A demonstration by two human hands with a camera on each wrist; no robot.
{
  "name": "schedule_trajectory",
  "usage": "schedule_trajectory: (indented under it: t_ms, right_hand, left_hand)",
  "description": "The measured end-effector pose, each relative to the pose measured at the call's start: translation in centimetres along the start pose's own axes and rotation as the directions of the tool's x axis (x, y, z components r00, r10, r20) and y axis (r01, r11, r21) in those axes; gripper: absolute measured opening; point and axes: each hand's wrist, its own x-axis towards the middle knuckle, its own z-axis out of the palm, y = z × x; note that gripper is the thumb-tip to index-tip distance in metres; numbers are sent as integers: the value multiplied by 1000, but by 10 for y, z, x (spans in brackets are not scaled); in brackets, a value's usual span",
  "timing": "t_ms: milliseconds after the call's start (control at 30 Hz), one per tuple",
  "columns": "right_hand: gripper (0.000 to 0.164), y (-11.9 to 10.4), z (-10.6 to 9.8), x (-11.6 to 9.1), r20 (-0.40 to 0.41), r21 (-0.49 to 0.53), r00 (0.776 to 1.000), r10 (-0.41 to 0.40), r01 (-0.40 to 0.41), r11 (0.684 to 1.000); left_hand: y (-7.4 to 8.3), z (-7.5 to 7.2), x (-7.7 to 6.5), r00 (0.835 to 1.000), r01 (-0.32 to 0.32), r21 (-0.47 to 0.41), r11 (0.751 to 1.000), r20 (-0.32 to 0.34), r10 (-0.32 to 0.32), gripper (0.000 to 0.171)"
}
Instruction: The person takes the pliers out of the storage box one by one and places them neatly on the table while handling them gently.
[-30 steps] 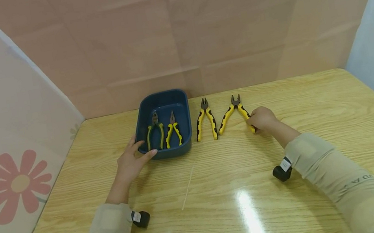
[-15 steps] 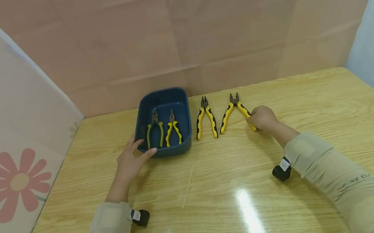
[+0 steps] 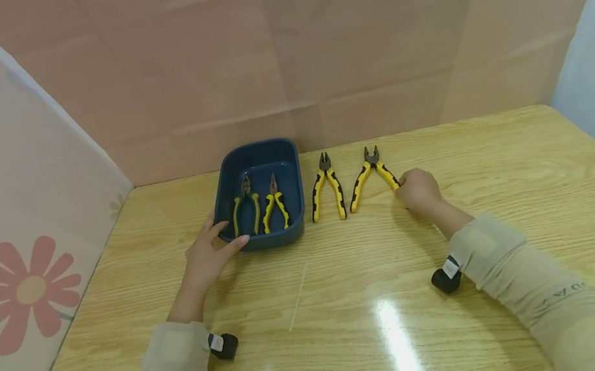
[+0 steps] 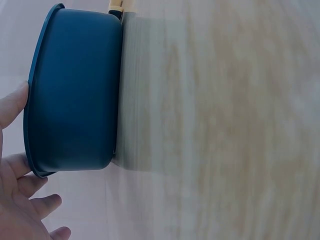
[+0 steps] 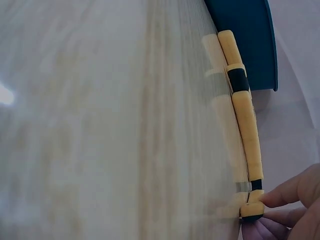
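My left hand (image 3: pixel 207 254) rests at the near left corner of a dark blue bin (image 3: pixel 268 241), its thumb on the front rim and a finger over the left rim. The other fingers spread loosely in the left wrist view. Inside the bin lie green-handled pliers (image 3: pixel 245 208) and yellow-and-black long-nose pliers (image 3: pixel 274 205). My right hand (image 3: pixel 419 190) pinches the right handle end of spread yellow-and-black combination pliers (image 3: pixel 359 187), which lie on the table with jaws pointing away. Thumb and fingers close on that handle end (image 5: pixel 252 209) in the right wrist view.
A second pair of yellow-and-black combination pliers (image 3: pixel 327 187) lies between the bin and the held pair. The wood-grain table (image 3: pixel 349 282) runs back to a brownish covered wall (image 3: pixel 370 55). A flower-printed panel (image 3: pixel 10 161) stands at the left.
The pliers under my right hand have turned slightly, their left handle shifting a little right. My right fingers now cover more of the handle end. The left hand and bin stay put.
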Motion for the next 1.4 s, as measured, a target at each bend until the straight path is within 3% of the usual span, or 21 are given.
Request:
schedule_trajectory:
  t_ms: [133, 400, 800, 1067, 1400]
  right_hand:
    - [19, 3, 3, 1, -9, 13, 1000, 4, -4, 1000]
    - [35, 10, 7, 5, 12, 241, 996, 84, -85, 967]
    - [34, 0, 4, -3, -37, 345, 997, 62, -46, 938]
    - [36, -17, 5, -9, -3, 491, 1000, -7, 7, 871]
    - [37, -33, 12, -14, 29, 590, 997, -72, 41, 806]
  left_hand:
    - [0, 0, 0, 1000, -8, 0, 1000, -1, 8, 81]
    - [-2, -1, 1, 1000, -14, -1, 1000, -6, 14, 82]
    - [-2, 1, 2, 1000, -20, -1, 1000, 0, 20, 82]
    - [-2, 1, 1, 1000, -12, -6, 1000, -2, 12, 83]
    - [-3, 1, 2, 1000, -18, 1, 1000, -2, 18, 83]
